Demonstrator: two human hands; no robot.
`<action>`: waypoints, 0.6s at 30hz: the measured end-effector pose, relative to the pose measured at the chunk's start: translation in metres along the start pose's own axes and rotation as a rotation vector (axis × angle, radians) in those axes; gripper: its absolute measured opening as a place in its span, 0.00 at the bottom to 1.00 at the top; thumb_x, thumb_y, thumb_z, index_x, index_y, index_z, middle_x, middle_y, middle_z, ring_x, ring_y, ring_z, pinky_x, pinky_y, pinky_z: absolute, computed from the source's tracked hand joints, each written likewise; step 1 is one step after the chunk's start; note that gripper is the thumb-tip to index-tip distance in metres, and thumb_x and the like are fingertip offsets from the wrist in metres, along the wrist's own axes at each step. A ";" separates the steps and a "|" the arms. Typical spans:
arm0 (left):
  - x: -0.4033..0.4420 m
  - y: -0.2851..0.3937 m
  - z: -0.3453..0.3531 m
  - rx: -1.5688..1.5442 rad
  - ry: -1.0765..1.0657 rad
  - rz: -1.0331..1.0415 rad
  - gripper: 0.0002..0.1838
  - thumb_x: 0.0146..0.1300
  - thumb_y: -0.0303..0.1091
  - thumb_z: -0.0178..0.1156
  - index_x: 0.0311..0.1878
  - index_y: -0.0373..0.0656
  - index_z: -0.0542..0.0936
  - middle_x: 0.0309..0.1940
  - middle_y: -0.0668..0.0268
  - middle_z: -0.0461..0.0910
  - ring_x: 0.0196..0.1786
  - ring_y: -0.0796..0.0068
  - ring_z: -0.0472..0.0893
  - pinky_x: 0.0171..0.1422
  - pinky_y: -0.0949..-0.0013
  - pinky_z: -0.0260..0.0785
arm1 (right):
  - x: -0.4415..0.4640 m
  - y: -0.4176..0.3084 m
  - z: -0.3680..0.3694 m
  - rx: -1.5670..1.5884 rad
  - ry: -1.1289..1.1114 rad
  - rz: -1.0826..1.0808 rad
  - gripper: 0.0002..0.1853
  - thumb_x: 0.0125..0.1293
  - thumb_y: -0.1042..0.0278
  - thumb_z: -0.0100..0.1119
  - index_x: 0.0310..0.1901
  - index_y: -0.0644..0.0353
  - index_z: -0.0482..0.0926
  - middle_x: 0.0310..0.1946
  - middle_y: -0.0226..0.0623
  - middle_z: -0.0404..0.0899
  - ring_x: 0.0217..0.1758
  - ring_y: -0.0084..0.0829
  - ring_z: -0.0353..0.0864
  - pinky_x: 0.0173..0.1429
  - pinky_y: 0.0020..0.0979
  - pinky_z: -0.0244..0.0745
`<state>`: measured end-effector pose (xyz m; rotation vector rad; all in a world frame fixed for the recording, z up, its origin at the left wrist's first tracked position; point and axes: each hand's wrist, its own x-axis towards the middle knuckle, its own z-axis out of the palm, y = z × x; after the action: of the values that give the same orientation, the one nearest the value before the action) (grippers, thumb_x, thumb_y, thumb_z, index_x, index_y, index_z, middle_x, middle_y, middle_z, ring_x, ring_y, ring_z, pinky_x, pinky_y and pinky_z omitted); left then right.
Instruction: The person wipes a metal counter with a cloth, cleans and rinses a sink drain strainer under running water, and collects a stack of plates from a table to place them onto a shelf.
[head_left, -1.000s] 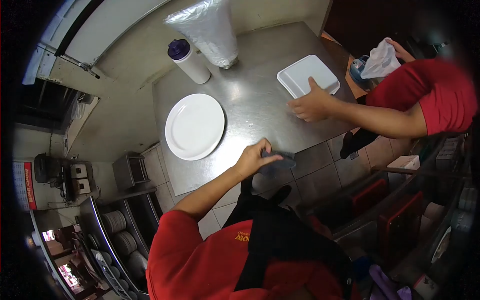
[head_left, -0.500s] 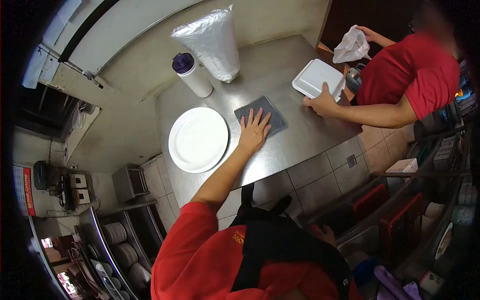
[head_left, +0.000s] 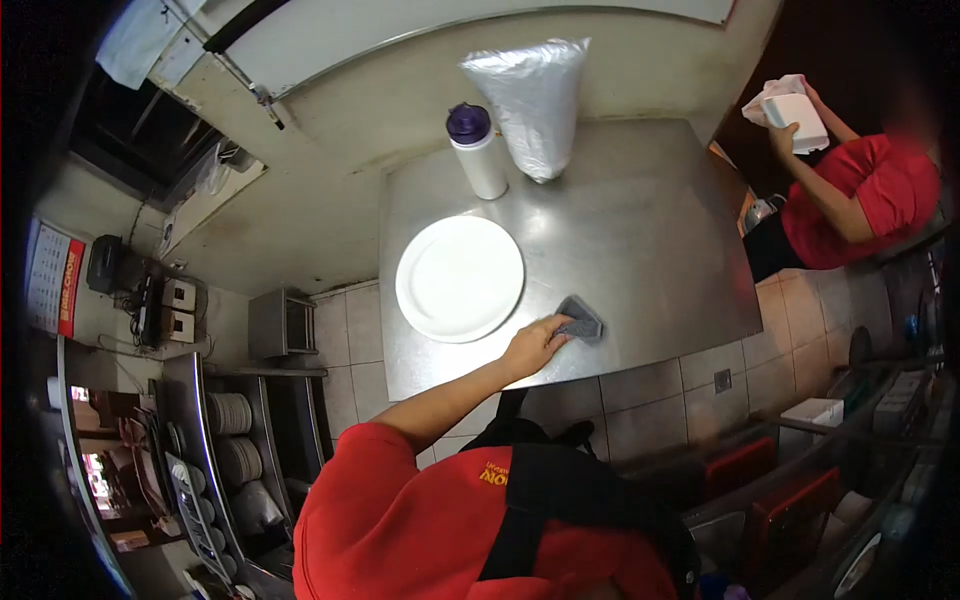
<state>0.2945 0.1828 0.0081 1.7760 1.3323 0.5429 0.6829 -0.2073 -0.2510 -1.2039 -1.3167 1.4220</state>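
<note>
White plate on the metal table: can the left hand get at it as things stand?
Probably yes: nothing stands between the left hand and the white plate beside it, though the gray cloth it grips may need setting down first.

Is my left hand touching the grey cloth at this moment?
Touching. The head view shows it: the fingers of your left hand grip one side of the grey cloth, with no gap.
</note>
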 end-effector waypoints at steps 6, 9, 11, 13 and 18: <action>-0.032 0.007 -0.107 -1.055 -0.023 -0.582 0.36 0.57 0.60 0.55 0.61 0.42 0.66 0.52 0.64 0.72 0.53 0.69 0.71 0.57 0.63 0.60 | 0.092 -0.095 0.027 0.638 -0.097 -0.307 0.30 0.60 0.50 0.56 0.56 0.65 0.68 0.47 0.49 0.75 0.49 0.35 0.74 0.49 0.40 0.70; -0.038 0.028 -0.195 -0.903 0.348 -0.655 0.28 0.60 0.52 0.56 0.55 0.41 0.70 0.49 0.67 0.75 0.49 0.73 0.75 0.55 0.74 0.64 | 0.128 -0.142 0.036 -0.079 0.227 1.078 0.28 0.61 0.54 0.56 0.55 0.68 0.69 0.49 0.50 0.74 0.51 0.36 0.74 0.50 0.40 0.70; -0.022 -0.002 -0.241 -0.715 0.521 -0.322 0.25 0.61 0.51 0.56 0.50 0.38 0.74 0.41 0.64 0.78 0.42 0.74 0.76 0.49 0.72 0.66 | 0.180 -0.242 0.071 -0.286 0.055 0.883 0.29 0.60 0.57 0.58 0.58 0.67 0.66 0.48 0.50 0.74 0.52 0.38 0.74 0.51 0.39 0.71; -0.001 -0.005 -0.279 -0.206 0.587 -0.329 0.31 0.62 0.54 0.52 0.52 0.31 0.72 0.47 0.56 0.76 0.49 0.67 0.76 0.56 0.69 0.65 | 0.169 -0.197 0.075 -0.337 0.195 0.850 0.27 0.60 0.57 0.58 0.54 0.68 0.69 0.46 0.49 0.76 0.51 0.38 0.74 0.51 0.38 0.70; 0.097 -0.119 -0.280 0.289 0.274 -0.301 0.35 0.64 0.58 0.45 0.62 0.36 0.65 0.59 0.39 0.63 0.63 0.47 0.64 0.66 0.61 0.56 | 0.142 -0.162 0.090 -0.273 0.395 0.850 0.22 0.59 0.57 0.59 0.49 0.66 0.74 0.45 0.48 0.76 0.49 0.40 0.75 0.51 0.37 0.70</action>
<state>0.0519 0.3843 0.0555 1.7222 1.9121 0.4535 0.5623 -0.0697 -0.1056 -2.2689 -0.7450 1.4488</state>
